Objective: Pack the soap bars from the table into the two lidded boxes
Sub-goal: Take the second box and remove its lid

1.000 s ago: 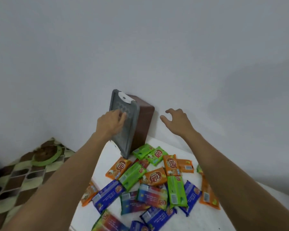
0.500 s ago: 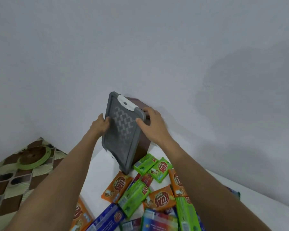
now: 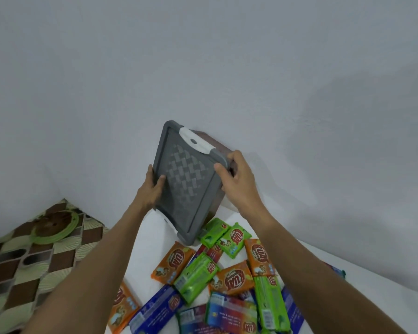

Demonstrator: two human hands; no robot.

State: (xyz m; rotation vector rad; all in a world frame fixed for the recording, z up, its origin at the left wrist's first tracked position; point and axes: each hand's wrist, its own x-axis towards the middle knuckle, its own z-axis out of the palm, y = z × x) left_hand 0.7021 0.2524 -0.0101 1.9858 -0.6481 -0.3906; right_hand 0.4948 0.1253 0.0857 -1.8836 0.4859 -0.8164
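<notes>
A brown box [image 3: 221, 147] with a grey woven-pattern lid [image 3: 186, 182] and a white latch [image 3: 196, 140] is tilted on its side against the wall, the lid facing me. My left hand [image 3: 152, 189] grips the lid's left edge, thumb on its face. My right hand [image 3: 237, 179] holds the box's right side, fingers curled over the lid's rim. Several wrapped soap bars lie heaped on the white table [image 3: 152, 235] below: orange [image 3: 173, 261], green [image 3: 232, 239] and blue [image 3: 155, 312] packets.
The plain grey wall stands right behind the box. To the left, lower down, a patterned brown-and-cream floor [image 3: 34, 261] carries a round green-rimmed object [image 3: 56, 225]. The table's left edge runs close beside my left forearm.
My right hand came across from the open air onto the box's right side. My left hand slid from the lid's face to its left edge. The box has tipped further toward me.
</notes>
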